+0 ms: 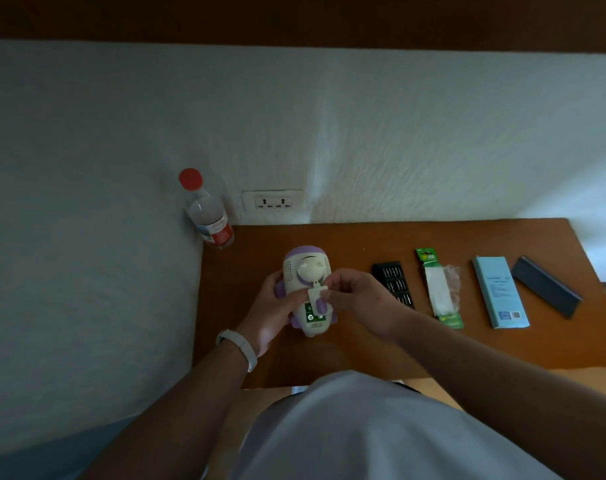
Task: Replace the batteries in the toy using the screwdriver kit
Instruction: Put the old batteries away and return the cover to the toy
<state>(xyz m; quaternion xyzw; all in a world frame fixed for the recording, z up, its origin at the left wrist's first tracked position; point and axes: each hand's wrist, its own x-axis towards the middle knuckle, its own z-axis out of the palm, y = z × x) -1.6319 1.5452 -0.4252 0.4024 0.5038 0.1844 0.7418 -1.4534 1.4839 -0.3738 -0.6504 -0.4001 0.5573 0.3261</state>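
The toy (306, 271) is sitting at the left part of the table (363, 348), with the left hand (277, 306) gripping it from the left and the right hand (360, 303), on its right, pinching the battery cover (317, 299) against its near half. Behind it, the bottle (209, 213) is standing at the far left corner against the wall, the wall socket (273, 201) just to its right. Right of the toy, four things are lying in a row: the bit tray (393, 284), partly behind the right hand, then the battery pack (439, 289), the box (500, 292), and the case (545, 286), lying aslant nearest the right edge.
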